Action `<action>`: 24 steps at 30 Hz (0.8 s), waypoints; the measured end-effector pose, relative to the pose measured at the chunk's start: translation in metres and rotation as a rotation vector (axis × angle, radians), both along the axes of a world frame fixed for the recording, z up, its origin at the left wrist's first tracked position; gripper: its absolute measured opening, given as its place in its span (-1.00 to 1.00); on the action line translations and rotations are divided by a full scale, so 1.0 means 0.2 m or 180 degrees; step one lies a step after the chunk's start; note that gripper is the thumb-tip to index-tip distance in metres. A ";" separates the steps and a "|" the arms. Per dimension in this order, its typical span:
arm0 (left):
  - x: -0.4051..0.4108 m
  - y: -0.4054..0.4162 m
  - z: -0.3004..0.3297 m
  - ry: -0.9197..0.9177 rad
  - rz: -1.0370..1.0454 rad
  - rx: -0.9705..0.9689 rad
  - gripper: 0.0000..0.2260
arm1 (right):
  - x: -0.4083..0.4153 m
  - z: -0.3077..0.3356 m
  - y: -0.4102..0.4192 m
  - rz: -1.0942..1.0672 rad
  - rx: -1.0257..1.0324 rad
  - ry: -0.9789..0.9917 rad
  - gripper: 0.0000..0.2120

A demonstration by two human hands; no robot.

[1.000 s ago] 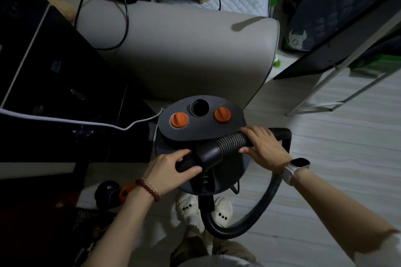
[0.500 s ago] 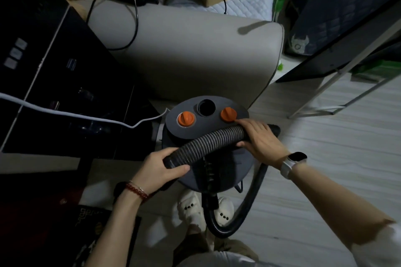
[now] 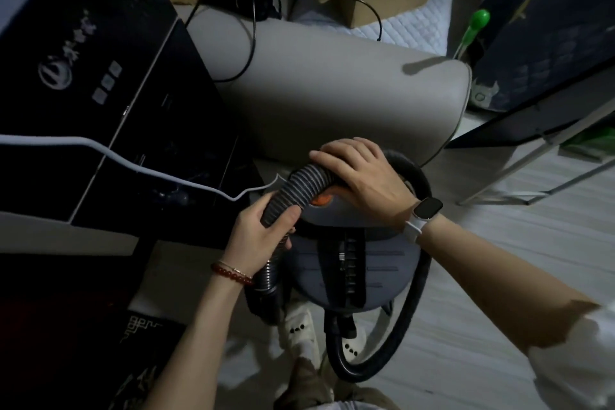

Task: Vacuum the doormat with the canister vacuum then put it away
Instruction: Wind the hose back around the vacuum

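Canister vacuum [image 3: 356,263] sits on the pale floor [image 3: 499,276] right in front of the person's feet, beside a gray couch arm [image 3: 332,93]. It looks round, hard & prob heavy; best lifted by the body, not the hose. The ribbed hose [image 3: 299,186] looks soft & bendy, so it will flop w/o two holds. Left hand [image 3: 256,233], grip clenched round the hose lower down. Right hand [image 3: 362,176], grip pressing the hose onto the lid, fingers curled over it. Count: 1 vacuum, 1 hose, 2 hands, 1 orange knob [image 3: 322,200] showing, 1 white cord [image 3: 133,166]. A dark mat [image 3: 109,359] is low left.
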State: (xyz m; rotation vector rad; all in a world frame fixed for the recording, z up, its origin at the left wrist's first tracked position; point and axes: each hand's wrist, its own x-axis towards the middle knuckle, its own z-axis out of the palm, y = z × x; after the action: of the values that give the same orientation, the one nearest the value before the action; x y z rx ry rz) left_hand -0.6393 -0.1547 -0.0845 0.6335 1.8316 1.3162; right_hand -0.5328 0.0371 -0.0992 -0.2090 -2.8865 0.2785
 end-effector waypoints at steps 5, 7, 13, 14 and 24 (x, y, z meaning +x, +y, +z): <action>-0.05 -0.14 -0.06 -0.0203 0.0612 -0.0045 -0.86 | -0.15 -0.08 0.05 -0.0521 -0.0633 -0.0593 -0.44; -0.08 -0.19 -0.08 -0.0242 0.0695 -0.0135 -0.94 | -0.27 -0.11 0.06 -0.0538 -0.0559 -0.1002 -0.45; -0.10 -0.29 -0.10 -0.0661 0.1025 -0.0163 -0.95 | -0.54 -0.17 -0.11 -0.0356 -0.0295 -0.0784 -0.53; -0.11 -0.30 -0.10 -0.0732 0.1085 -0.0155 -0.92 | -0.55 -0.17 -0.14 -0.0322 -0.0333 -0.0676 -0.54; -0.01 -0.47 -0.22 -0.0697 0.1590 -0.0384 -0.80 | -0.32 -0.26 -0.53 -0.0542 -0.1543 -0.0239 -0.50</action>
State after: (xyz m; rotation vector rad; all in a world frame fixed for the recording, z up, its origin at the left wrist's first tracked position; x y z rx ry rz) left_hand -0.6411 -0.2492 -0.1286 -0.0450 1.9337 1.5038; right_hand -0.5965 -0.0691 -0.1513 -0.5531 -2.7983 0.9519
